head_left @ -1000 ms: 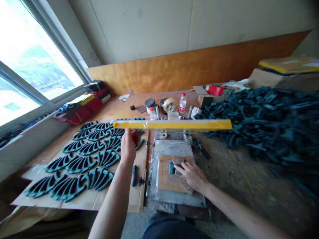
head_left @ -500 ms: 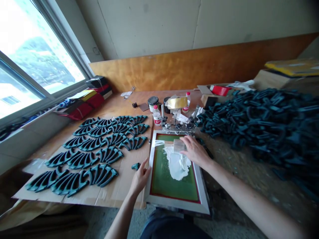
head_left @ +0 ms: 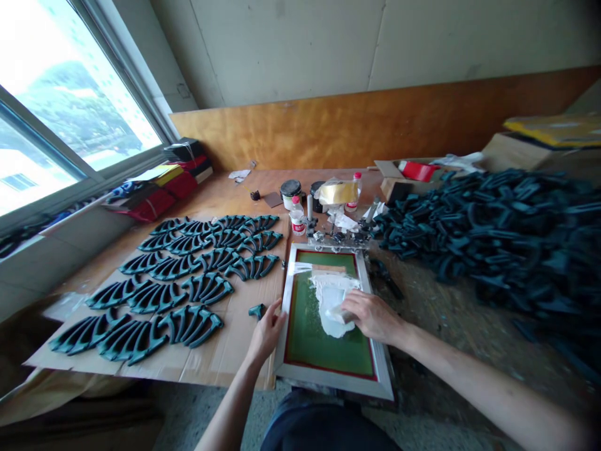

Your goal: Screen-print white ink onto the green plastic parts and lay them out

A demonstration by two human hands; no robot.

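Note:
A screen-printing frame with a green mesh and a light metal border lies in front of me. White ink is spread over the middle of the mesh. My right hand grips a small, pale squeegee and presses it into the ink, tilted. At the frame's left edge is my left hand, its fingers and thumb closed on the border. Just beside its fingertips, a single dark green plastic part lies on the cardboard.
Rows of curved dark green parts cover the cardboard on the left. A large heap of similar parts fills the right. Behind the frame are hinge clamps, a red-capped bottle, an ink tub and a tape roll.
My right hand has drawn the squeegee toward me, from the top of the ink patch to its lower part. My left hand has stayed at the frame's left edge.

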